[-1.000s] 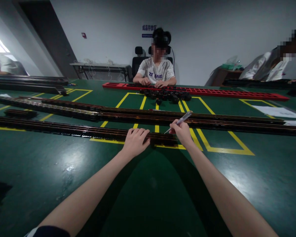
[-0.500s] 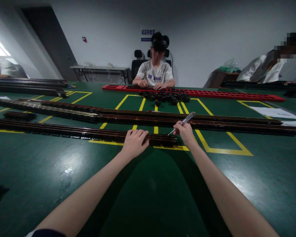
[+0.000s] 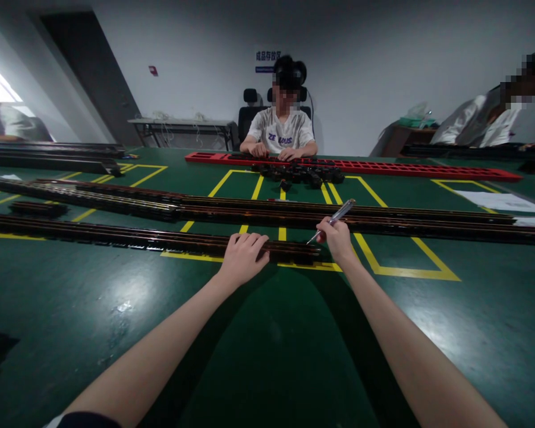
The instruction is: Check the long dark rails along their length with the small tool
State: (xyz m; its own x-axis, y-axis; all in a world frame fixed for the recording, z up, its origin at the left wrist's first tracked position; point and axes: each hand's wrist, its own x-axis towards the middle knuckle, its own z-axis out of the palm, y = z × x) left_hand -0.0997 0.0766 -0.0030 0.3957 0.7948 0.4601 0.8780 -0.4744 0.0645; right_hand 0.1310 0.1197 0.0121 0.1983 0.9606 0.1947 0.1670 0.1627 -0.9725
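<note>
My left hand (image 3: 244, 260) lies over the near dark strips (image 3: 160, 239), close to their right end, its fingers bent across the top and the thumb at the side facing me; whether those fingers grip or only press I cannot tell. My right hand (image 3: 336, 238) has its fingers clamped on a slim silvery pen-like tool (image 3: 341, 211), which slants so that its upper end leans away to the right and its thin tip points down to the left. That tip is right by the right end of the near dark strips, though I cannot tell if it touches them. The strips run from there along the green surface (image 3: 276, 333) and out of view on the left, crossing yellow tape lines (image 3: 414, 273). Beyond them, and apart from them, a longer row of dark strips (image 3: 405, 227) stretches away to the right, with a short dark bundle (image 3: 38, 208) between the two rows on the left. Farther off, a heap of small black parts (image 3: 303, 174) lies in front of a long red rack (image 3: 428, 169), where a co-worker (image 3: 280, 131) sits facing me with both hands at the rack. White sheets of paper (image 3: 502, 201) lie at the far right.
</note>
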